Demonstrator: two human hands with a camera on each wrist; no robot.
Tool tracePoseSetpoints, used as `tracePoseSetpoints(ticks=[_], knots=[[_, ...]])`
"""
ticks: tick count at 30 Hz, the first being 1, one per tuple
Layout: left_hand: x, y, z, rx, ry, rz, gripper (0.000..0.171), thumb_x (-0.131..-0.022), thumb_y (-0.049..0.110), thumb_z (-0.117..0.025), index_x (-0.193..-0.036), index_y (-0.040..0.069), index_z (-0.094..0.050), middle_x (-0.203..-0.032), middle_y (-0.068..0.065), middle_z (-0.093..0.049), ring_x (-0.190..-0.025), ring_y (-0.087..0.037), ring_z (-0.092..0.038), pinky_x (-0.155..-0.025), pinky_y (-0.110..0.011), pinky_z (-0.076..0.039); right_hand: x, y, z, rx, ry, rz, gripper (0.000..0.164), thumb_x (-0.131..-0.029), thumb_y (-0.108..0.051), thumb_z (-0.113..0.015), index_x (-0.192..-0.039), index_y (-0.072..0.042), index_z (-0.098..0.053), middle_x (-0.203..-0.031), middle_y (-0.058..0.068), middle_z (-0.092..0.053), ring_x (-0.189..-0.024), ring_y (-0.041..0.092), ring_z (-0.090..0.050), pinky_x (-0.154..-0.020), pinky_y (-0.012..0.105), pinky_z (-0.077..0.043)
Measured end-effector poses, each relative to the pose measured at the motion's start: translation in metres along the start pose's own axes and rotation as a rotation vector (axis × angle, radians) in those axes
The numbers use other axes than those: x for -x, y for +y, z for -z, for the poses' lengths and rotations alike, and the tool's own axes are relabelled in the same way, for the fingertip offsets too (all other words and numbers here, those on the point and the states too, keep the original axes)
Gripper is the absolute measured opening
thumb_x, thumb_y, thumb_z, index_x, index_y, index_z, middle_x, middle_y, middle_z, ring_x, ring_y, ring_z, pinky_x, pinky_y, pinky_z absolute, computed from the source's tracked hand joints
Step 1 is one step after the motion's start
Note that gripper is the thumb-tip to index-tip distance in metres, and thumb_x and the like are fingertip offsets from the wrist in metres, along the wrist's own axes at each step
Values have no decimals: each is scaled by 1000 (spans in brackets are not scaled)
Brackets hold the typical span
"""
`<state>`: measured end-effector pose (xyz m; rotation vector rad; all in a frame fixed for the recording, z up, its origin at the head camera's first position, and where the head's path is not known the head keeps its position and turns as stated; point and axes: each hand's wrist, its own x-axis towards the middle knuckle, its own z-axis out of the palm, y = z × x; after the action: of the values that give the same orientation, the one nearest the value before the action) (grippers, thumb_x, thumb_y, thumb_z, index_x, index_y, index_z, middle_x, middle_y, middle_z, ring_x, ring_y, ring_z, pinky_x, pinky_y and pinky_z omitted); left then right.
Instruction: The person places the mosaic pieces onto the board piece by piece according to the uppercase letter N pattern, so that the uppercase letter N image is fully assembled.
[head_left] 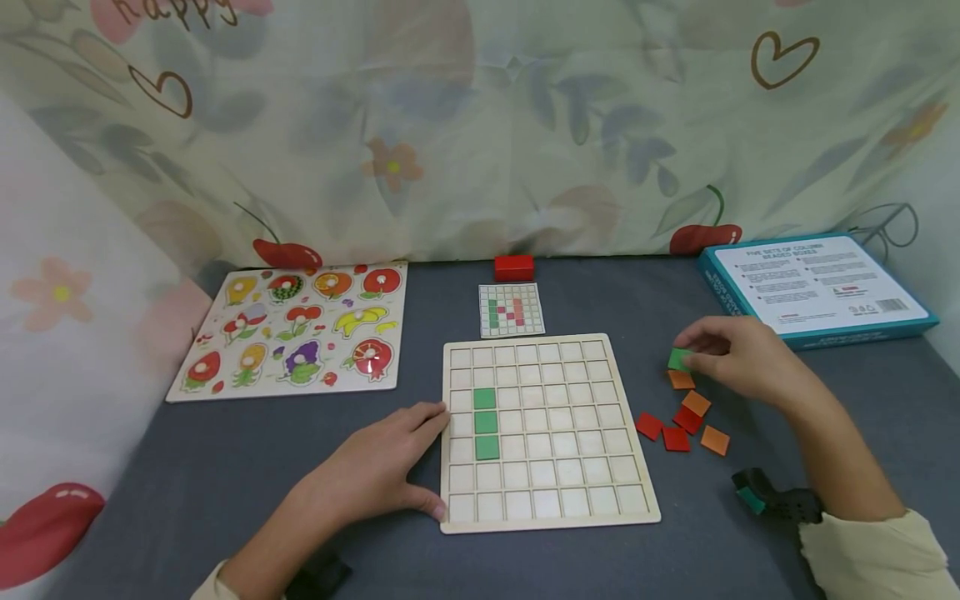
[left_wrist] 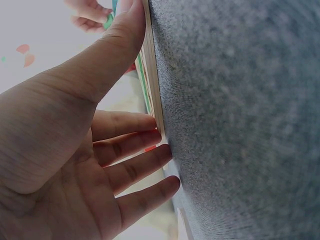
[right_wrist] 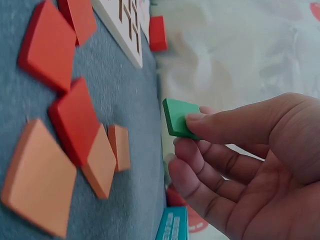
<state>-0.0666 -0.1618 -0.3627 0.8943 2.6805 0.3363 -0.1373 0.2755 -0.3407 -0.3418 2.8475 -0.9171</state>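
Observation:
Between thumb and fingers, my right hand (head_left: 738, 357) pinches a green square tile (right_wrist: 181, 118), held above the table beyond the loose tiles. Those are red tiles (head_left: 676, 439) and orange tiles (head_left: 715, 440), scattered to the right of a wooden grid board (head_left: 551, 526). Three green tiles (head_left: 486, 423) fill neighbouring cells of one column near the board's left side. My left hand (head_left: 382, 467) touches the board's left edge, thumb near the front corner and fingers farther back. In the left wrist view its fingers (left_wrist: 145, 167) are spread and nearly straight.
Behind the board lies a small pattern card (head_left: 512, 310) with coloured squares, with a red block (head_left: 513, 267) at its far side. A fruit picture board (head_left: 292, 333) lies at the left. At the back right is a teal and white box (head_left: 825, 287). A printed curtain (head_left: 480, 125) hangs behind.

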Motion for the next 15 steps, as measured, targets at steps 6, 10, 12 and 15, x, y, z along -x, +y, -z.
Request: tracePoseSetpoints(ticks=[6, 10, 12, 15], knots=[[0, 0, 0, 3, 0, -2, 108, -71, 64, -79, -151, 2, -43, -153, -13, -41, -136, -28, -43, -102, -46, -45, 0, -11, -9, -47, -24, 5, 15, -93, -8, -71, -106, -2, -72, -93, 4, -68, -83, 21, -61, -66, 30, -51], [0, 0, 0, 6, 2, -3, 108, -71, 64, -80, -151, 2, -43, -153, -14, -41, -136, -28, -43, -102, -46, -45, -1, -18, -14, -93, -53, 23, 14, -93, -7, -71, -106, -3, -72, -93, 4, -68, -82, 20, -61, -66, 29, -52], [0, 0, 0, 3, 2, -3, 108, -71, 64, -80, -151, 2, -43, -153, -13, -41, -136, -28, -43, -102, -45, -45, 0, -23, -17, -120, -71, 32, 14, -92, -7, -71, -106, -3, -73, -93, 4, -68, -81, 20, -62, -66, 29, -53], [0, 0, 0, 1, 0, 2, 108, -71, 65, -80, -151, 2, -43, -153, -13, -41, -136, -27, -43, -102, -45, -45, 0, -31, -22, -152, -100, 44, 13, -92, -6, -71, -105, -4, -73, -92, 3, -69, -80, 20, -63, -68, 30, -53]])
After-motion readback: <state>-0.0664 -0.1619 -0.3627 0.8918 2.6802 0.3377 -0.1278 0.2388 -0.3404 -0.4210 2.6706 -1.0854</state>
